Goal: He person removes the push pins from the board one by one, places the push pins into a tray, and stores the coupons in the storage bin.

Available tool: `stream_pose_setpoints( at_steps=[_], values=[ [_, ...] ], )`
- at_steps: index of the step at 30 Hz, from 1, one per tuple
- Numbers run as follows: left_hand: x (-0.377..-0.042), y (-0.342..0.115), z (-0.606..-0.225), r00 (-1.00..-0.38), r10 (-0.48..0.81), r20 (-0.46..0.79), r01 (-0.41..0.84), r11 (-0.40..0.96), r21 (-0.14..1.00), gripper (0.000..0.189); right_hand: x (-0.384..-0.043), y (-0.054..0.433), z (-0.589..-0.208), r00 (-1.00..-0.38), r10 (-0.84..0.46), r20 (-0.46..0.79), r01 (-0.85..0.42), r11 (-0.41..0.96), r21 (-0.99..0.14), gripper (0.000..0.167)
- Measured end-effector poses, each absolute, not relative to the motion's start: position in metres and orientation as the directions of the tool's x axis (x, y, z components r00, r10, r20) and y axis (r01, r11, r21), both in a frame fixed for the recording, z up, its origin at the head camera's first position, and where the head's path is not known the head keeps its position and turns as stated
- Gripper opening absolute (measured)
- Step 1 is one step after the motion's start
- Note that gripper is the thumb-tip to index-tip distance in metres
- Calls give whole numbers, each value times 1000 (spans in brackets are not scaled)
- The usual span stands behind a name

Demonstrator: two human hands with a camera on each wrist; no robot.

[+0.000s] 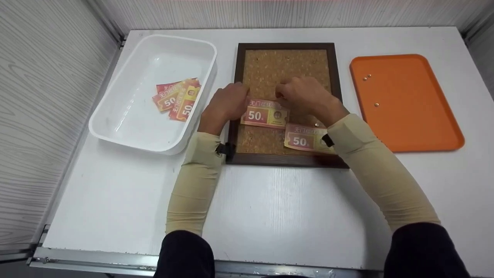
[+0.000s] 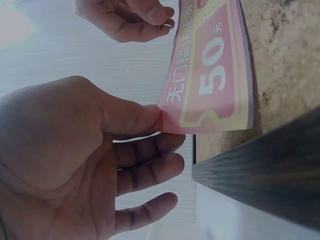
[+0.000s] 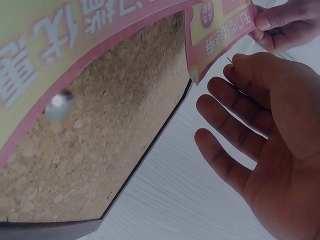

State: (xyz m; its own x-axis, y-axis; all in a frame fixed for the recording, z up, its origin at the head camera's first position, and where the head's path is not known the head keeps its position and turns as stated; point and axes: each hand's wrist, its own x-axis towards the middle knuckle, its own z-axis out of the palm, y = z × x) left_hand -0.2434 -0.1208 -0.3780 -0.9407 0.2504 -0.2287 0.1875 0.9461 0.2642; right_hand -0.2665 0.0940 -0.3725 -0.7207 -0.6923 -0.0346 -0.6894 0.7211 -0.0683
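Note:
My left hand (image 1: 227, 102) pinches the upper left corner of a pink and yellow paper coupon (image 1: 264, 114) marked 50, over the corkboard (image 1: 266, 69). The left wrist view shows the thumb on the coupon's corner. Just above the coupon's right part is my right hand (image 1: 307, 94). Between its thumb and index finger it pinches a thumbtack (image 3: 229, 59), whose thin point shows; its head is hidden. A second coupon (image 1: 303, 139) lies lower right on the board, partly behind my right forearm. A silver tack (image 3: 59, 105) sits at its upper edge.
To the left stands a white plastic bin (image 1: 135, 88) with several loose coupons (image 1: 179, 98) inside. An orange tray (image 1: 409, 108) on the right carries three small silver tacks (image 1: 376, 104). A dark raised frame (image 1: 285, 160) edges the corkboard.

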Motion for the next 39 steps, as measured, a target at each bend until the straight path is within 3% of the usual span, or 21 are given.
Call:
stream_pose_setpoints(
  at_steps=[18, 39],
  values=[
    [-241, -122, -369, -964, 222, -145, 170, 937, 305, 33, -264, 119, -361, -782, -624, -6, -612, 769, -186, 22],
    [-240, -122, -362, -977, 208, -48, 188, 945, 268, 33, -259, 150, -361, -826, -560, 63, -554, 786, -273, 23]
  ],
)
